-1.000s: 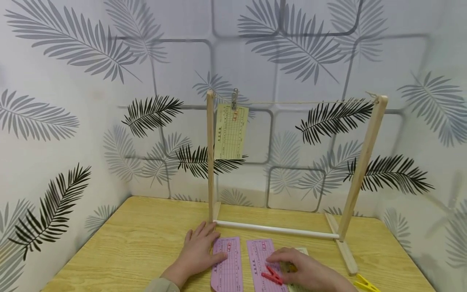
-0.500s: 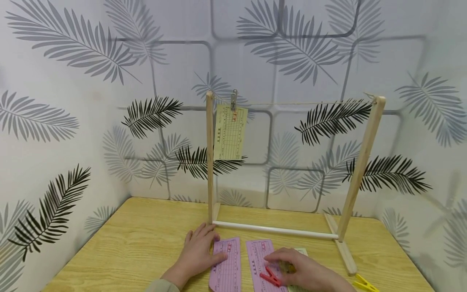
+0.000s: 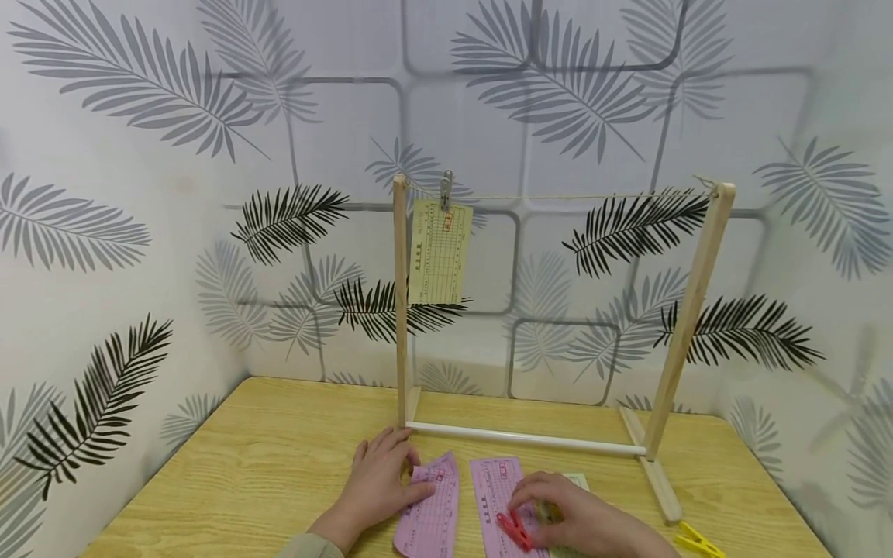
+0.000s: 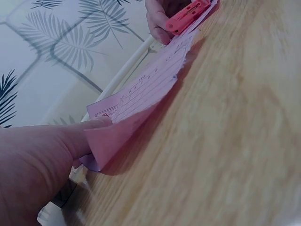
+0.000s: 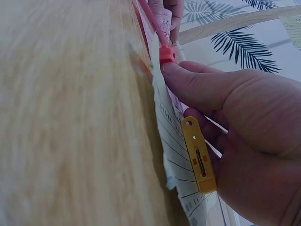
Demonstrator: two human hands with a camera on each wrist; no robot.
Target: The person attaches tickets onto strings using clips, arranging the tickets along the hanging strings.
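Note:
My left hand pinches the upper left edge of a pink form slip, thumb on top. In the left wrist view this slip bends up from the table at the thumb. To the right lies a second pink slip. Over it my right hand pinches a red clothespin between thumb and fingers; the right wrist view shows the thumb against the red clothespin's end. A pale yellow slip lies partly under that hand, with an orange-yellow clothespin on it beside the palm.
Behind the slips stands a wooden frame with a white bottom rod and a string across its top. A metal clip hangs a yellow slip near the left post. Another yellow clothespin lies at the right.
The left pink slip, flat before, now has its top edge curled up under my left fingers and thumb. My right fingers have closed on the red clothespin, which has turned slightly.

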